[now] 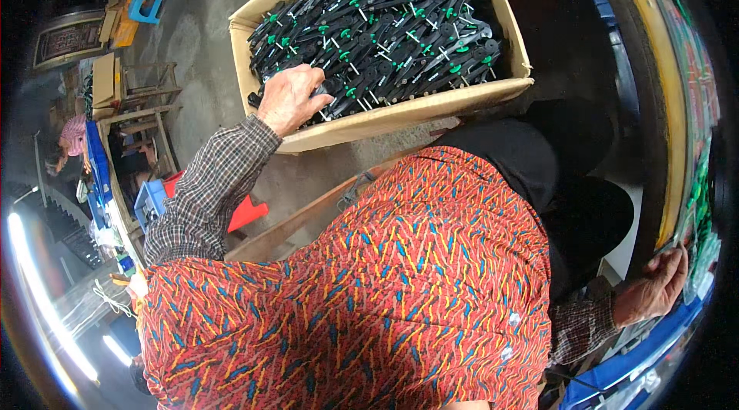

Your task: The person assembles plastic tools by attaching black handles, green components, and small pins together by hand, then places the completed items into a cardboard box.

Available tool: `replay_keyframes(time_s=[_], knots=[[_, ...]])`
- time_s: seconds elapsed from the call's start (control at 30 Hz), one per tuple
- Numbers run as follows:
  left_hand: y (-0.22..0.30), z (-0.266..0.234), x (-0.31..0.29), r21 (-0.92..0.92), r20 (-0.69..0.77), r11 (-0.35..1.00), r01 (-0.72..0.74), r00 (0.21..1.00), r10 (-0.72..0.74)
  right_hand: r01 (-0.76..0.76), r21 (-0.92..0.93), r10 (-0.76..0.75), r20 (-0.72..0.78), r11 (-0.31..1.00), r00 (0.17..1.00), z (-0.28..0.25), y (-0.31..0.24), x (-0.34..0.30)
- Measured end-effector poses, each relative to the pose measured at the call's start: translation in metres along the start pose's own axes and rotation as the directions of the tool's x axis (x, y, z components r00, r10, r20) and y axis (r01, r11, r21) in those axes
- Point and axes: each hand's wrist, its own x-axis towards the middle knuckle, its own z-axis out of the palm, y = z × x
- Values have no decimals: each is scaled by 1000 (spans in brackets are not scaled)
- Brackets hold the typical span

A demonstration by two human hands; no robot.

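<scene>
A large open cardboard box (385, 113) is heaped with long black parts (377, 33) that have green pieces and thin silver pins. My left hand (292, 98) reaches over the box's near left corner, its fingers curled around the end of one black part. Far to the right, my right hand (654, 287) is at the edge of a bench, with thumb and fingers pressed together beside clear plastic (700, 264). What those fingers hold, if anything, is too small to make out.
The bench on the right has a yellow wooden edge (663, 117) and a blue edge (639, 364). A wooden stool frame (146, 106), a blue plastic stool (148, 3) and a red plastic piece (246, 214) are on the left. Another person (73, 137) is at the far left.
</scene>
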Motion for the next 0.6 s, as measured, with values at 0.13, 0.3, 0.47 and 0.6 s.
replay_keyframes(time_s=[0.13,0.3,0.47,0.6], knots=[[4,-22,22,-229,41,972,45,998,-37,-21,5,21,-3,1000,1000,-2,0,1],[20,-50,47,-457,117,880,134,989,-90,-30,-10,30,-41,1000,999,1,-6,1],[63,-67,64,-774,126,626,96,992,3,-53,-9,53,-30,999,998,-1,5,2],[110,-64,83,-958,235,206,198,956,176,-43,75,41,27,996,999,-6,3,-1]])
